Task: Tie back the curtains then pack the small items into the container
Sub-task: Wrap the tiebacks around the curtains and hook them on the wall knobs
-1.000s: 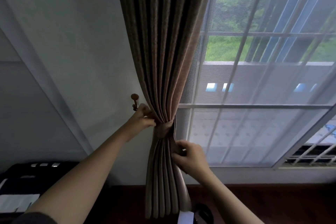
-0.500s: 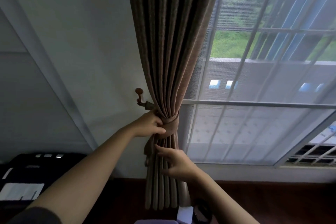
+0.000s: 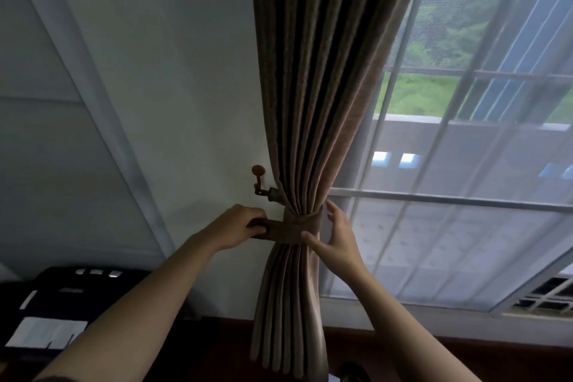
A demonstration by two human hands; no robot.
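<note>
A brown pleated curtain (image 3: 316,77) hangs in front of me, gathered at the waist by a matching fabric tieback (image 3: 297,228). One end of the tieback loops onto a brown wall hook (image 3: 259,180) left of the curtain. My left hand (image 3: 237,226) is closed on the tieback's free end, which sticks out to the left. My right hand (image 3: 336,237) cups the right side of the gathered bundle at the band, fingers spread and touching the fabric. No container or small items show clearly.
A white sheer curtain (image 3: 449,226) covers the window on the right. A dark case with white papers (image 3: 59,313) sits at the lower left. White wall lies left of the curtain. A dark wooden surface (image 3: 403,350) runs along the bottom.
My left hand slid left off the gathered curtain and now holds the tieback's end out to the left. My right hand rose from the pleats below the band to the band's right side.
</note>
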